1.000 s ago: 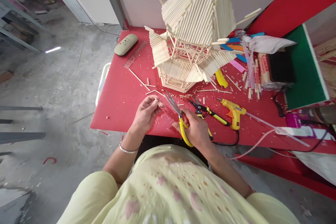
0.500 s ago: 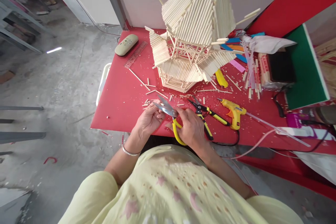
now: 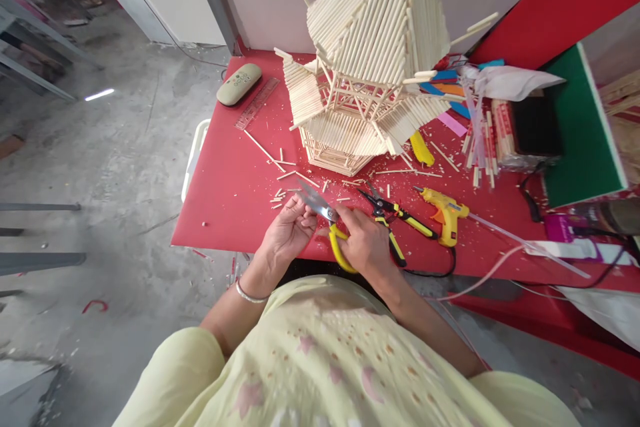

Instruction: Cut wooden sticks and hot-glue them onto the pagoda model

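Note:
My right hand (image 3: 367, 237) grips the yellow handles of a pair of scissors (image 3: 337, 250), whose metal blades point up and to the left. At the blades, the fingers of my left hand (image 3: 290, 227) are pinched together; whatever small thing they hold is too hidden to name. Beyond both hands stands a pagoda-like model (image 3: 360, 73) built of pale round sticks, with a tall peaked roof. Cut stick pieces (image 3: 277, 197) and crumbs lie between my hands and the model.
Pliers (image 3: 400, 217) and a yellow glue gun (image 3: 447, 213) lie right of my hands on the red table (image 3: 215, 200). A beige case (image 3: 240, 83) and a clear ruler (image 3: 257, 103) are at the back left. Bundled sticks (image 3: 485, 147) and a green board (image 3: 583, 133) stand at right.
The scissor blades have drawn closer together, and my left fingers have shifted slightly at the blades. The model and tools stay in place.

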`<state>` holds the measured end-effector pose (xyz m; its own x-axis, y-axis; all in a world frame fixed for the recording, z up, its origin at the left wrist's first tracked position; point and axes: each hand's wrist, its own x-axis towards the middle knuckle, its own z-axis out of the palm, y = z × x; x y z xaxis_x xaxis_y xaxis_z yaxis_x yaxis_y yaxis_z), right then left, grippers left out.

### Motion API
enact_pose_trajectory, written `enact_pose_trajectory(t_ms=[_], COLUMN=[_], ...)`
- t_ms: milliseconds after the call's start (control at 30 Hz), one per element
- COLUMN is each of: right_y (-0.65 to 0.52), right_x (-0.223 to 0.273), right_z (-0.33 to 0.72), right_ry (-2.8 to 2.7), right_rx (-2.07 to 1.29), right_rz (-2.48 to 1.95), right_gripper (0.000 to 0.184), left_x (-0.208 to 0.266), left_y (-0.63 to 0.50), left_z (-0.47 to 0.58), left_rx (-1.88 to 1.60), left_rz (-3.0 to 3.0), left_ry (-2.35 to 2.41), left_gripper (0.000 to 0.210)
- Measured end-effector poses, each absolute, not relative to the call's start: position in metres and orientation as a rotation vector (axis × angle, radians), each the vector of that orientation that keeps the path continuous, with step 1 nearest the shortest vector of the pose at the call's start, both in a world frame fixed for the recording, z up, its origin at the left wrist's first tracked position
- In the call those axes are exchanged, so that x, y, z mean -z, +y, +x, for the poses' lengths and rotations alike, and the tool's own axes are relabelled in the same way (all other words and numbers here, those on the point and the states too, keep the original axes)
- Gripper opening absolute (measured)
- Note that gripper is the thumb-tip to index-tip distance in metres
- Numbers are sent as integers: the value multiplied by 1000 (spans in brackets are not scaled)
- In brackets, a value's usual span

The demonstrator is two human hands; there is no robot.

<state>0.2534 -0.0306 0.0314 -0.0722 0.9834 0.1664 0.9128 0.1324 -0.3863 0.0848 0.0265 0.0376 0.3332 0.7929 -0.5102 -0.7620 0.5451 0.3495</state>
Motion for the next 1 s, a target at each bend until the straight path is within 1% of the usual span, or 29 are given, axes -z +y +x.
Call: enact_pose_trajectory(t_ms=[67,133,267,433,767,900,1000], right_y=[-31,-31,-28,-25,-24,-26,-29], right_x=[-28,-28,-34,-39,-36,-30,-25], right_z=[253,254,258,261,258,258,257], right_ry=[-1990,-1965,-2038,-2157,-2186,-2150,-2098], right_rx=[-283,-311,-263,-226,-267,-265,-292], right_rz=[-1831,-1824,-1805,-1778,-1742,-1778,-1809], right_gripper=[42,43,54,53,55,48,42], left_x=[-39,-39,-39,-41,-40,-43,-45], left_y=[26,27,28,29,29,29,30], left_z=[86,86,85,84,83,84,85], left_rx=[-1007,-1012,-1033,-1048,-1028,-1009,-990], left_rz=[-67,-138,-183,-174,-128,-151,-159], left_ry=[655,650,695,752,750,778,750], left_gripper=[13,11,15,23,22,28,27])
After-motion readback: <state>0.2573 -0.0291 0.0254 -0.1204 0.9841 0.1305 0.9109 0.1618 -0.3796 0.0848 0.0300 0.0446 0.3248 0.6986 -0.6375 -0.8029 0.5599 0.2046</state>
